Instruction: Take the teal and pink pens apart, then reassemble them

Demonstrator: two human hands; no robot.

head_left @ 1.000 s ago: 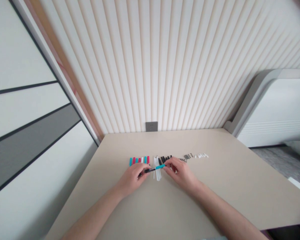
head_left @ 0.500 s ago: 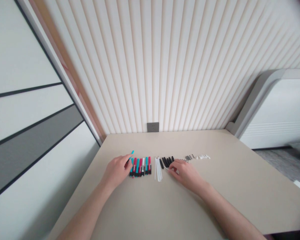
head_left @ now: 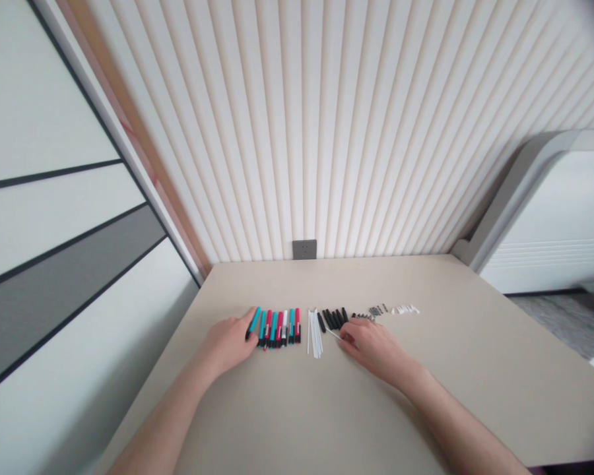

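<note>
My left hand [head_left: 233, 340] is closed round a teal pen barrel [head_left: 254, 319] at the left end of a row. Beside it lie several teal, pink and white pen barrels [head_left: 279, 328] with black lower ends. Between thumb and fingers, my right hand [head_left: 363, 341] pinches a thin white stick [head_left: 333, 334], which looks like a pen refill. Its fingers are next to several short black tubes [head_left: 334, 319]. A bundle of thin white sticks [head_left: 315, 333] lies between the hands. Part of the held barrel and stick is hidden by my fingers.
Small dark coiled parts [head_left: 376, 310], perhaps springs, and small white pieces [head_left: 406, 309] lie to the right on the beige table [head_left: 297, 409]. A ribbed wall with a dark socket [head_left: 304, 249] stands behind. A white cabinet [head_left: 103, 310] flanks the left side.
My left hand has lowered the teal barrel to the left end of the row. My right hand has barely moved, and its white stick now shows more clearly.
</note>
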